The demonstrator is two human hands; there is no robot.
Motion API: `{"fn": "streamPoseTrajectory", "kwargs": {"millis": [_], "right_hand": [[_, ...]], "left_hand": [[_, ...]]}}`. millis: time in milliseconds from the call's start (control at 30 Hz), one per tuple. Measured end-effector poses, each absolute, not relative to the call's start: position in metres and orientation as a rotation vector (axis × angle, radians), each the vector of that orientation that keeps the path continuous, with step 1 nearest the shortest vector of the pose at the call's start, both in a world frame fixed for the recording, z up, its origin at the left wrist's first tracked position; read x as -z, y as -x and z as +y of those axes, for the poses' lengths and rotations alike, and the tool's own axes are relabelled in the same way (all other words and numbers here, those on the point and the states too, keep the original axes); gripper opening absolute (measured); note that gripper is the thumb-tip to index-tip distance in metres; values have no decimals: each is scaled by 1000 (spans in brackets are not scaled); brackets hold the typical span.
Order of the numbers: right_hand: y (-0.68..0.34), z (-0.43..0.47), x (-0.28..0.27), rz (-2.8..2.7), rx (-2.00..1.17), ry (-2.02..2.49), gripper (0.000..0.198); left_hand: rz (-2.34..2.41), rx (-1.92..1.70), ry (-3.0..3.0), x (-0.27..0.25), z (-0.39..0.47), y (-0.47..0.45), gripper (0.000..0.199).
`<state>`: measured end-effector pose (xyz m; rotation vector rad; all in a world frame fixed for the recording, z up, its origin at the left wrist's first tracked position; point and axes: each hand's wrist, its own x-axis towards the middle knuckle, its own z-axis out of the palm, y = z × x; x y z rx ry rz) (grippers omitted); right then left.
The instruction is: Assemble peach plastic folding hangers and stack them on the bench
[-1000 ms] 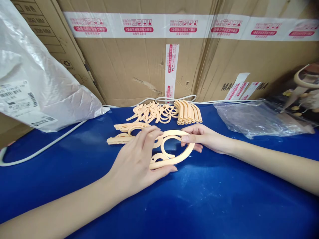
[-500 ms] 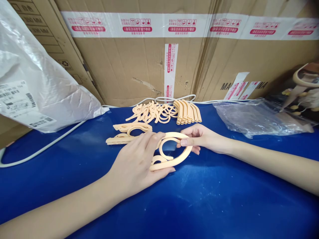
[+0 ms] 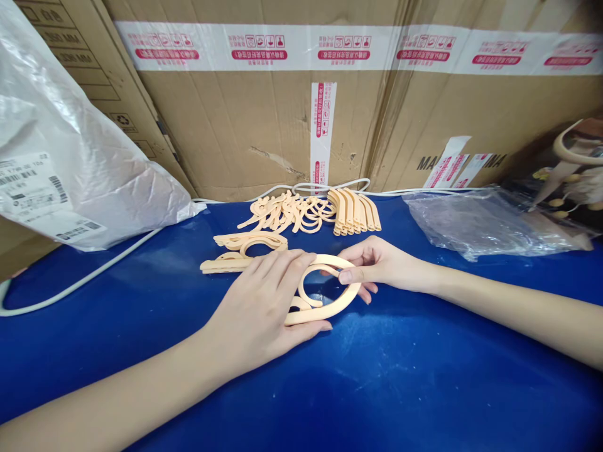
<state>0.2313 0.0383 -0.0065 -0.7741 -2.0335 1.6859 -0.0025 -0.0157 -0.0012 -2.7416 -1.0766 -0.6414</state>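
A cream plastic folding hanger (image 3: 346, 302), folded into a loop with its hook curled inside, is held between my two hands just above the blue tabletop. My left hand (image 3: 264, 301) is wrapped over its left end, thumb underneath, hiding that end. With thumb and fingers, my right hand (image 3: 365, 270) pinches the hanger at its rounded right side. Beyond my left hand lie folded hangers (image 3: 226, 263) of the same colour, partly covered by it. Farther back are a loose pile of cream hooks (image 3: 282, 210) and a neat stack of curved hanger arms (image 3: 355, 212).
Cardboard boxes (image 3: 245, 125) with printed tape stand along the back. A white plastic parcel bag (image 3: 94, 163) leans at the left, with a white cable (image 3: 98, 285) by it. On the right lie a clear plastic bag (image 3: 480, 220) and a dark patterned bag (image 3: 575, 176).
The hook inside the folded hanger has shifted slightly left and down, along with my right hand's fingertips. My left hand stays nearly in place, still gripping the hanger.
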Motion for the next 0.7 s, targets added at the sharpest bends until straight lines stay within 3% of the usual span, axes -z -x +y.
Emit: {"fn": "streamPoseTrajectory", "kwargs": {"millis": [100,300,367,533,700], "right_hand": [[-231,38,8,-2018,-1658,759,31],[-226,38,11,-1752,-1680,804,73],[-225,38,10,-1737,-1604,839,68],[-225,31,7,-2072,-1075,808,24],[-223,23,7,-2521,-561,683,23]], "left_hand": [[-1064,637,2751,1,-16,3,63],[-843,605,2594,-1,-22,1,61],[-742,582,2535,-2,-26,-1,56],[-684,567,2499,-17,-29,-1,54],[-988,863,2595,-52,-13,17,56]]}}
